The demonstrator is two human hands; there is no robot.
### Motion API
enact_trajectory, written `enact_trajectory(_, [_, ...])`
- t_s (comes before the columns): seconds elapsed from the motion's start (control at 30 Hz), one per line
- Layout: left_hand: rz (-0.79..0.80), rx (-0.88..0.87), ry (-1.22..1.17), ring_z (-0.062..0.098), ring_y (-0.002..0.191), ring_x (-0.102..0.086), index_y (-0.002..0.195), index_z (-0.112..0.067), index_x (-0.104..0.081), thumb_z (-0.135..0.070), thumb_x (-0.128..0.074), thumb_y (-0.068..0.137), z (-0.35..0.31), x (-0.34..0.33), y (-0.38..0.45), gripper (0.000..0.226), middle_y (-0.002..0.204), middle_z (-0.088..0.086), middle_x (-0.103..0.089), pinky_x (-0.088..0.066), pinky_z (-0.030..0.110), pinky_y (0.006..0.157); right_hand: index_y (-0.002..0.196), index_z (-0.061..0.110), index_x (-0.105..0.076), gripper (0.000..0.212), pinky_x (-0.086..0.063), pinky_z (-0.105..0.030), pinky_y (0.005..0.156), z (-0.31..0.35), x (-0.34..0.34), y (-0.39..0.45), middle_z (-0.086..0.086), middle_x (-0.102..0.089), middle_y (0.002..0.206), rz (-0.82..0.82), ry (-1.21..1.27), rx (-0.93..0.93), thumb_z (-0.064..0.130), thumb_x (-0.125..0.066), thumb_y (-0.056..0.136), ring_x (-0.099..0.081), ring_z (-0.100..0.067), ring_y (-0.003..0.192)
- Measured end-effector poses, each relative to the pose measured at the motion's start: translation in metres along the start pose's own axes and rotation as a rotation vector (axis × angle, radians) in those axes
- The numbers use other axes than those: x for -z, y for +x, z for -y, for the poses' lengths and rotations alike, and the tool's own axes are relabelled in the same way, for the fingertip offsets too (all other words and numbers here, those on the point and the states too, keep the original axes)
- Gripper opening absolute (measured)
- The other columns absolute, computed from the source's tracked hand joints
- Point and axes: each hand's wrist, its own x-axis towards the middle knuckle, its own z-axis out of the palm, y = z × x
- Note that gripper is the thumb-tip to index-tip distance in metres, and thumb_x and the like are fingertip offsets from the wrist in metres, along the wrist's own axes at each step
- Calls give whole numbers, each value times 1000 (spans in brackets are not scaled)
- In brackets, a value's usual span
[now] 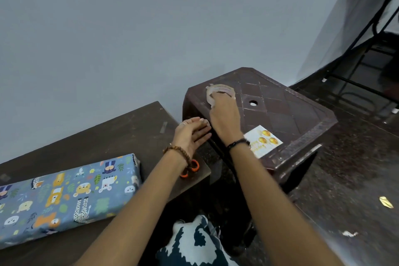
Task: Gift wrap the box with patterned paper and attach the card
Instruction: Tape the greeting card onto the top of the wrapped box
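The box (67,196), wrapped in blue paper with cartoon animals, lies on the brown table (121,131) at the lower left. A white card with gold balloons (264,141) rests on the dark plastic stool (287,106) to the right. My right hand (225,112) is on the stool top, fingers on a clear tape roll (218,90). My left hand (192,134) hovers flat over the table's right end, fingers extended and holding nothing. Orange-handled scissors (191,169) lie under my left wrist, mostly hidden.
A plain blue-grey wall stands behind the table and stool. A black metal-framed table with a cloth (358,28) stands at the far right. The dark floor (345,179) carries small scraps of paper (386,202). Patterned clothing (194,244) shows at the bottom edge.
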Motion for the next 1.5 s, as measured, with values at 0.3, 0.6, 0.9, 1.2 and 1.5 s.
enact_trajectory(0.3, [147,62,168,18,106,-57,120,-15,-53,-39,-44,95,43,-22,-67,36,115,7,-61,-48,28,81,145,2,-23,54,0,-41,116,-32,20,-119,-15,-25,152,-23,-311,-334,12,-41,95,-12,-29,143])
enact_trajectory(0.6, [238,74,170,20,139,-28,123,-27,-56,-57,-25,94,56,5,-95,52,148,6,-35,-29,38,108,112,1,-66,27,-32,-43,108,-42,12,-161,-15,-66,116,-258,-288,-56,2,-54,87,-60,-28,112])
enact_trajectory(0.9, [191,15,-2,17,120,-53,137,-12,-44,-67,-28,84,41,53,-110,77,134,8,-54,-44,35,100,129,16,-55,40,-25,-11,108,8,33,-186,11,-47,136,-173,488,-189,30,-57,92,-39,7,126])
enact_trajectory(1.2, [86,-153,-169,18,115,-57,118,-5,-61,-67,-28,80,4,121,-159,79,121,8,-64,-45,36,95,133,9,-44,48,-49,-29,96,95,22,-183,-8,-62,123,149,1581,-873,8,-60,88,-61,-15,109])
enact_trajectory(1.5, [-305,-649,923,-7,139,-16,118,-32,-60,-77,-21,81,14,229,-173,70,143,-19,-38,-2,15,115,87,17,-61,9,-56,-18,60,144,-33,-187,2,-71,82,169,1602,-965,10,-57,91,-67,-7,75])
